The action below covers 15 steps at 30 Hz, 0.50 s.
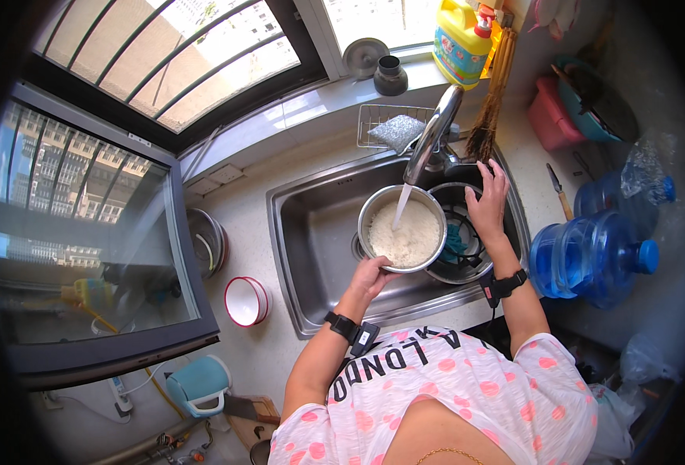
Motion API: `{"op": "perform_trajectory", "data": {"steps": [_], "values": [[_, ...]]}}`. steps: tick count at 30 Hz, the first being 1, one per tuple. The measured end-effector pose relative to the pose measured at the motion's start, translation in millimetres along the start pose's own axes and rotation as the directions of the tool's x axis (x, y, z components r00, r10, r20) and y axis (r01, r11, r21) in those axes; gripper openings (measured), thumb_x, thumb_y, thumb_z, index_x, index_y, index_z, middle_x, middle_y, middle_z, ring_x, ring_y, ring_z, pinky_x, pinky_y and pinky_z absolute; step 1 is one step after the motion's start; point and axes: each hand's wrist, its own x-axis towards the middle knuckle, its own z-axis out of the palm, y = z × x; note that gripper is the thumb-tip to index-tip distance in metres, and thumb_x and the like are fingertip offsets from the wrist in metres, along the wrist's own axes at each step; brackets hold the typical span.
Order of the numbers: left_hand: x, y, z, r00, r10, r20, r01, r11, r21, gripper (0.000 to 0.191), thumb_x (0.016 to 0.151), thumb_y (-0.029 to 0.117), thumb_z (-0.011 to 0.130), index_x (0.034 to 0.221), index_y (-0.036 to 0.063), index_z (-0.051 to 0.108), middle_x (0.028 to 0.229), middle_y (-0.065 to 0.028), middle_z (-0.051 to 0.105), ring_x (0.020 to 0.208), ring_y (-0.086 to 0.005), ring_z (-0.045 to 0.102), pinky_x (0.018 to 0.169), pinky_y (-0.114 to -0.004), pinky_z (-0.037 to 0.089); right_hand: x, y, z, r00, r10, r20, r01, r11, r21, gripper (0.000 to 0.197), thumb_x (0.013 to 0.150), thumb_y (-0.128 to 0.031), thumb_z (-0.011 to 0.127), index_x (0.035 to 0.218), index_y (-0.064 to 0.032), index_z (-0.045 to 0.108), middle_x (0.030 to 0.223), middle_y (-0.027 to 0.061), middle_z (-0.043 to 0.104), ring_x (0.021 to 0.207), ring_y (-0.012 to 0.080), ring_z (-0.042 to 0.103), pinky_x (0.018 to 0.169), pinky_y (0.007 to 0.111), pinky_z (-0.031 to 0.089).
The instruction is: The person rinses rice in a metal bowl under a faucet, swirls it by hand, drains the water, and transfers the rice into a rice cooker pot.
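My left hand [372,278] grips the lower rim of a round metal pot [363,232] over the sink. White rice [415,235] lies in the pot, and water [401,206] runs onto it from the chrome faucet [432,136]. My right hand [489,200] is raised beside the faucet's base with its fingers apart, holding nothing. Below it, a larger metal pot [461,279] stands in the right part of the stainless steel sink [325,232], partly hidden by the rice pot, with a teal cloth [454,243] in it.
A wire basket [371,125] with a silvery scouring pad [399,131] stands behind the sink. A brush of twigs [490,110] leans at the back right. Right of the sink are a knife [560,195] and a blue water jug [586,256]; left are red-rimmed bowls [246,301] and metal basins [206,244].
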Motion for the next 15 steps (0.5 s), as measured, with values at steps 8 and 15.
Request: {"op": "perform_trajectory", "data": {"steps": [8, 15], "values": [[-5.4, -10.7, -8.5, 0.999, -0.037, -0.015, 0.037, 0.999, -0.018, 0.03, 0.077, -0.007, 0.049, 0.104, -0.0172, 0.046, 0.101, -0.0255, 0.057, 0.09, -0.0333, 0.063, 0.082, -0.044, 0.055, -59.7, -1.1, 26.1, 0.991, 0.076, 0.113, -0.101, 0.967, 0.233, 0.048, 0.072, -0.004, 0.063, 0.119, -0.004, 0.051, 0.123, 0.0169, 0.046, 0.114, 0.0339, 0.043, 0.098, 0.041, 0.036], [-6.8, -11.6, -18.8, 0.999, -0.027, -0.029, 0.026, 0.999, -0.026, 0.032, 0.078, -0.007, 0.049, 0.107, -0.0188, 0.043, 0.105, -0.0268, 0.056, 0.093, -0.0347, 0.062, 0.085, -0.044, 0.054, -95.0, -0.5, 45.2, 0.843, 0.336, 0.419, -0.508, 0.751, 0.421, 0.045, 0.079, -0.01, 0.065, 0.121, -0.0022, 0.05, 0.116, 0.0156, 0.051, 0.088, 0.0217, 0.059, 0.078, 0.033, 0.049]]}}
